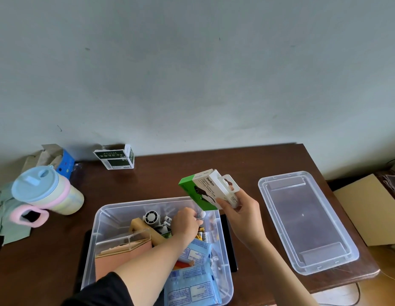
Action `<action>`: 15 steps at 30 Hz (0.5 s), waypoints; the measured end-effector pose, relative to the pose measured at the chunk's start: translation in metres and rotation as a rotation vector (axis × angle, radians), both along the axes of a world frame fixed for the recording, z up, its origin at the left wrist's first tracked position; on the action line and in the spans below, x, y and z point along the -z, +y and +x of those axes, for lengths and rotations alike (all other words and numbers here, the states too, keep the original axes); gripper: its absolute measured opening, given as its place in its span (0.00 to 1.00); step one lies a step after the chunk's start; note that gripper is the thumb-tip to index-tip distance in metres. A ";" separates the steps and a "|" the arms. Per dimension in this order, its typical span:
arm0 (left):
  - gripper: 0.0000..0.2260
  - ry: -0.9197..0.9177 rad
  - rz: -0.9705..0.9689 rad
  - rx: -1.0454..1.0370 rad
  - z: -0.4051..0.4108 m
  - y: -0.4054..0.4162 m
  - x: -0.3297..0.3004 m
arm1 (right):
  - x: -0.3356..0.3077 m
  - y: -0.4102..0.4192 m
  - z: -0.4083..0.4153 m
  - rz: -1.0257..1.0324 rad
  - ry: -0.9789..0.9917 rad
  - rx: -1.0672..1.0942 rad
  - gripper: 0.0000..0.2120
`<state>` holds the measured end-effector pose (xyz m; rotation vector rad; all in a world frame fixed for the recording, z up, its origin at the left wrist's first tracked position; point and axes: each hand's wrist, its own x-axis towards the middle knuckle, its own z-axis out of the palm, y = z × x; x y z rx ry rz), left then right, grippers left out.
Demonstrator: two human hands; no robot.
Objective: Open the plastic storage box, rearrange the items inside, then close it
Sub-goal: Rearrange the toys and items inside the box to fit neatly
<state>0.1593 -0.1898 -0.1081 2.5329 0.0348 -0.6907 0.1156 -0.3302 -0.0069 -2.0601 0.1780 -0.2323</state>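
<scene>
While right hand (242, 208) fingers clamp green carton (205, 191), left hand (185, 224) pinches items inside box (99, 217).

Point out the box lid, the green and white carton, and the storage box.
box lid (307, 219): head view, on its flat clear centre panel.
green and white carton (204, 192): head view, on its printed front face.
storage box (148, 202): head view, on its far rim.
</scene>
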 end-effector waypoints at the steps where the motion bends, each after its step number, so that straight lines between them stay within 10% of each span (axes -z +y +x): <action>1: 0.11 0.011 0.025 0.049 0.002 0.001 -0.002 | -0.001 0.000 0.000 0.001 -0.006 0.000 0.13; 15: 0.12 0.323 0.415 0.714 0.022 0.045 -0.036 | 0.009 0.022 0.007 -0.163 0.199 -0.225 0.08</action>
